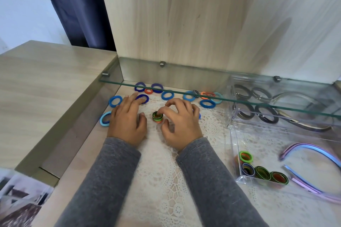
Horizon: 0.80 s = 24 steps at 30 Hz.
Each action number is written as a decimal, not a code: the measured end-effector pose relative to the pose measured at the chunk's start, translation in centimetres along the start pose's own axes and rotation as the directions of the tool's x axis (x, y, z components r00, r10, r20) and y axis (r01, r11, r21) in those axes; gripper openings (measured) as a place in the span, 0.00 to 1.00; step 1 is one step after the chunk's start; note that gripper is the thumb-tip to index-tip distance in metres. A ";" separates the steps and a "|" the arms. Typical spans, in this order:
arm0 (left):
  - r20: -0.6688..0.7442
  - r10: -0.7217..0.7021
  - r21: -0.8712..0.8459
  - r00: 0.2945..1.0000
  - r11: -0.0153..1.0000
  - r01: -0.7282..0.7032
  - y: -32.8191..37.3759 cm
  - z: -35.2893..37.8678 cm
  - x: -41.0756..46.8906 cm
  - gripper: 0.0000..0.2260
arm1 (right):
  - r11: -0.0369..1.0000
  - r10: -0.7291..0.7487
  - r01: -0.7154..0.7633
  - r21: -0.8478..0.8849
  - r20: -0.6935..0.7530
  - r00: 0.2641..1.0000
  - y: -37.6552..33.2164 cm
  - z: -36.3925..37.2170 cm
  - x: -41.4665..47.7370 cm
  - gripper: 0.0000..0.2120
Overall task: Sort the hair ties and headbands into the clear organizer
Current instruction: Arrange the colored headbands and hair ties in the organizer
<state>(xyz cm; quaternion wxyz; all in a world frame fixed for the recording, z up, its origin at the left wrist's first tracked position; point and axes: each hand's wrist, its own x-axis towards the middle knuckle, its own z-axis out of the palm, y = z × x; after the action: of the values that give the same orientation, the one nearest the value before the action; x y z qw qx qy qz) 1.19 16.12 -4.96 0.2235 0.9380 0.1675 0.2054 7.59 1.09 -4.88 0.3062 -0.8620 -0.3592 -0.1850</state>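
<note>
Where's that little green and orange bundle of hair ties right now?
The green and orange bundle sits mid-frame in the head view on the lace doily, pinched by the right hand, with the left hand flat beside it.

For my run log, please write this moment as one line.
left hand: flat, touches dark blue hair tie | right hand: pinches green hair tie roll | organizer: partly filled

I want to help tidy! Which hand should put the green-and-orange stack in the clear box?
Right. The right hand curls around the stack, and the clear organizer sits on that side.
</note>
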 end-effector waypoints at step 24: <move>0.078 -0.098 0.203 0.992 0.976 0.081 0.1 0.4 0.4 0.22 | 0.986 0.050 -0.021 -0.164 0.174 0.984 0.1 0.3 -0.1 0.10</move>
<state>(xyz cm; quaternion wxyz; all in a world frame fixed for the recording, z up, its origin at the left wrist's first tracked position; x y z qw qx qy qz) 1.74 16.06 -5.07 0.1447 0.9552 0.2194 0.1360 7.65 1.18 -5.21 0.2054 -0.9033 -0.3534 -0.1305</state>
